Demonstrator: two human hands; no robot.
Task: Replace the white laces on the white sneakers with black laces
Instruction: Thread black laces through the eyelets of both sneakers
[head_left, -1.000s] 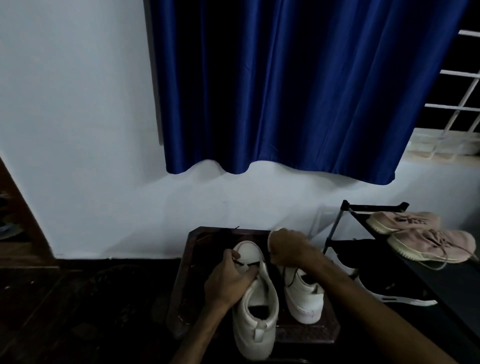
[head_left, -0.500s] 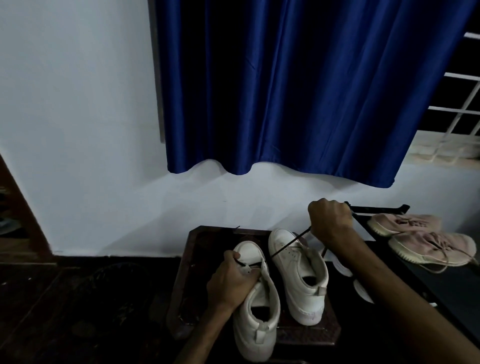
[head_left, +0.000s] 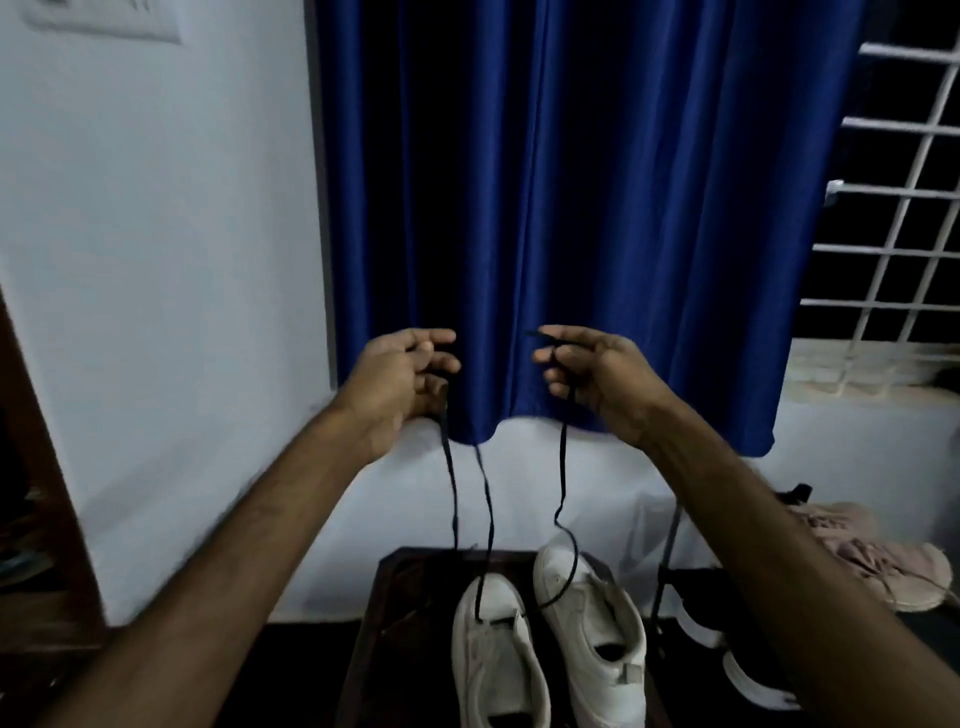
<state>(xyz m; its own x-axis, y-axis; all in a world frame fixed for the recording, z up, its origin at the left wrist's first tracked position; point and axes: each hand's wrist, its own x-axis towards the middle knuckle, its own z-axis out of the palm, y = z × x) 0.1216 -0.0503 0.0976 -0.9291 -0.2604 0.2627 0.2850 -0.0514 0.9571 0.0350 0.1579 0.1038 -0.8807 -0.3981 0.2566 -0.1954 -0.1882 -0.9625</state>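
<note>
Black lace (head_left: 562, 467) threaded through the front eyelets of the white sneaker (head_left: 493, 665), both ends held high above it, one pinched in left hand (head_left: 400, 379), other in right hand (head_left: 592, 369), likely for making lengths equal.

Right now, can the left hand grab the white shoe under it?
Probably not yet. The left hand is up high gripping the black lace, so it is busy, though nothing blocks the way down to the left sneaker.
</note>
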